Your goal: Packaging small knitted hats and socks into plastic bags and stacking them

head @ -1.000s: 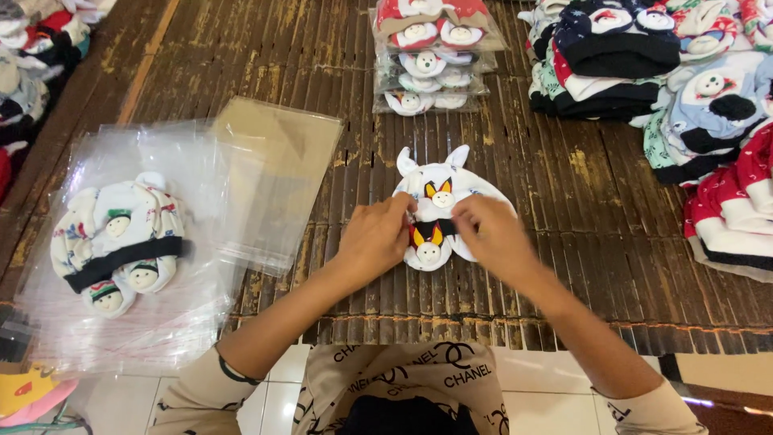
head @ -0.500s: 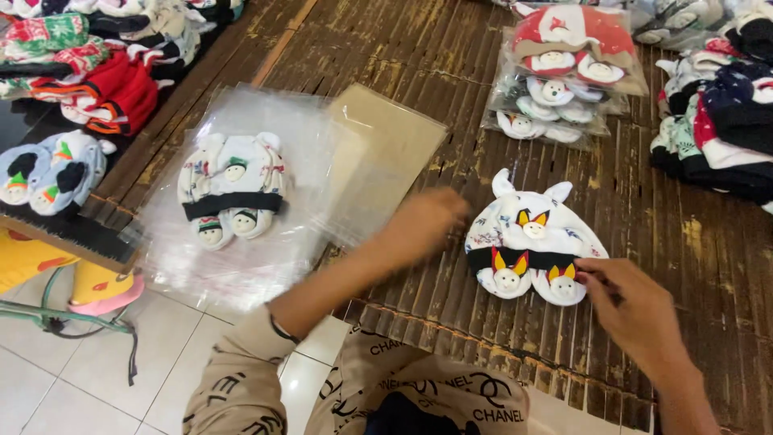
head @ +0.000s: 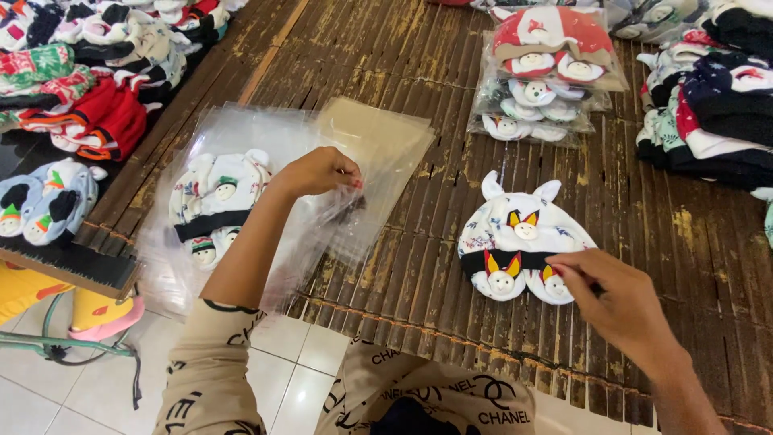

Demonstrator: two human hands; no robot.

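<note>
Leftward since earlier, the left hand point(head: 318, 171) now pinches a thin, slippery clear plastic bag point(head: 338, 185) near the worktop's front edge; right hand point(head: 616, 302) fingers grip the soft white folded baby hat set point(head: 519, 246).

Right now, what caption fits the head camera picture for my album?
Left hand pinches a clear plastic bag while right hand touches the white baby hat set on the slatted bench.
</note>
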